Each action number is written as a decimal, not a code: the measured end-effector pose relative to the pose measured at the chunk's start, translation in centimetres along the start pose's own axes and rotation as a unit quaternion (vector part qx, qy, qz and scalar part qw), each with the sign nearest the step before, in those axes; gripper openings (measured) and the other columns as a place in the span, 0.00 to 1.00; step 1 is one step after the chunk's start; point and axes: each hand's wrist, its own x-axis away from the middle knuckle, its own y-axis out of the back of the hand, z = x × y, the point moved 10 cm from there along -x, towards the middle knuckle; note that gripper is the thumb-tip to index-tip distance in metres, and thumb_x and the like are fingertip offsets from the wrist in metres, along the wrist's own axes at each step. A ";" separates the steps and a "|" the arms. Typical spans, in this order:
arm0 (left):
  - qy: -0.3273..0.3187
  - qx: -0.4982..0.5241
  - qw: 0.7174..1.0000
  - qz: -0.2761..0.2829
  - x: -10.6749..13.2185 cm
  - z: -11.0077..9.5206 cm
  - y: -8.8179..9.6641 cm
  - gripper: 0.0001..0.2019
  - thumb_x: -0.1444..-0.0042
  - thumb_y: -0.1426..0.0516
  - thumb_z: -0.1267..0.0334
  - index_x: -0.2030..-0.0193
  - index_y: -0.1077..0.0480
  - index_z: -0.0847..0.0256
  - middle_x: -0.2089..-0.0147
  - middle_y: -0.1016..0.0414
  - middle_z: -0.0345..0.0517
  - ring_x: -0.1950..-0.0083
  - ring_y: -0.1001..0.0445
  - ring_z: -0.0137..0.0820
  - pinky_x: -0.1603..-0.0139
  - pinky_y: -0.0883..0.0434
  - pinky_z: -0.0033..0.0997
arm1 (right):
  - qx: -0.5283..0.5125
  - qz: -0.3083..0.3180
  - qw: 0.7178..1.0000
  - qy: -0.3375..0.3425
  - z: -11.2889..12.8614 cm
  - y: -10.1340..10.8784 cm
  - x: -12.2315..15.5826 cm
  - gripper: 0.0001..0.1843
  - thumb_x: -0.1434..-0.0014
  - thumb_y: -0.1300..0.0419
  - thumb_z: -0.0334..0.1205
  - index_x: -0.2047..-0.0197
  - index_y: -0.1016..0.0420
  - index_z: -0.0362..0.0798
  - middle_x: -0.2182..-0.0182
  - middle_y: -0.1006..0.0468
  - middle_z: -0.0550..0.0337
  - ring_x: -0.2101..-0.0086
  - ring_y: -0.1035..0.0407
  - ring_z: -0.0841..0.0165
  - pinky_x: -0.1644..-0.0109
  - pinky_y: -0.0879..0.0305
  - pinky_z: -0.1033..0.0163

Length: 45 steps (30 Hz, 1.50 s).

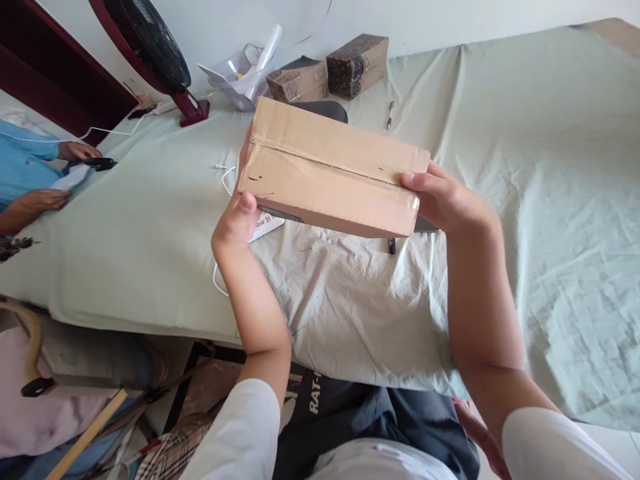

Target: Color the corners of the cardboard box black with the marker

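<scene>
Cardboard box (333, 173), gripped at its 2 ends and held above the cloth-covered table (150, 233).
The left hand (236, 220) clasps its left end and the right hand (447, 197) its right end, with the right thumb (414, 181) on its seamed face. Toward the wall (440, 20), 2 brown boxes (363, 67) stand beside a plastic basket (241, 99); a pen (390, 115) lies near them, and a co-worker (30, 163) at the left holds paper (73, 179).

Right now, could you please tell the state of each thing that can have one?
Cardboard box: held up, visible flaps shut
Left hand: gripping box's left end
Right hand: gripping right end
Tablecloth: wrinkled
Fan: standing, spinning unclear
Plastic basket: holding items
Pen: lying down
Rear left box: resting, closure unclear
Rear right box: same
</scene>
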 end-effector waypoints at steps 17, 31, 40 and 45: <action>-0.007 0.049 0.999 0.013 -0.1 -0.6 -0.7 0.47 0.50 0.32 0.30 0.26 0.34 0.42 0.24 0.31 0.31 0.12 0.71 0.45 0.14 0.55 0.54 | 0.006 -0.002 1.000 -0.015 -0.6 0.0 -0.2 0.34 0.48 0.26 0.65 0.41 0.24 0.63 0.45 0.17 0.60 0.35 0.31 0.44 0.39 0.23 0.41; -0.004 -0.002 1.000 0.031 -0.2 -0.1 -0.4 0.45 0.50 0.39 0.22 0.28 0.31 0.38 0.26 0.29 0.34 0.12 0.61 0.44 0.18 0.42 0.50 | -0.036 0.005 0.999 0.004 0.0 0.0 0.0 0.27 0.38 0.29 0.53 0.40 0.27 0.54 0.35 0.23 0.54 0.38 0.28 0.47 0.36 0.26 0.44; 0.027 0.053 0.997 0.052 -0.7 0.4 -1.9 0.48 0.54 0.36 0.21 0.32 0.28 0.47 0.29 0.25 0.43 0.13 0.61 0.51 0.17 0.47 0.56 | 0.009 -0.021 0.999 0.032 0.7 1.1 0.2 0.30 0.38 0.30 0.60 0.38 0.28 0.59 0.32 0.26 0.60 0.35 0.30 0.49 0.36 0.25 0.49; 0.025 0.052 0.998 0.040 -0.6 0.5 -1.7 0.47 0.53 0.36 0.21 0.35 0.25 0.51 0.29 0.25 0.47 0.13 0.63 0.55 0.17 0.49 0.59 | 0.015 -0.017 0.999 0.044 1.1 1.0 0.2 0.29 0.37 0.32 0.61 0.39 0.29 0.58 0.32 0.26 0.58 0.35 0.31 0.49 0.38 0.24 0.52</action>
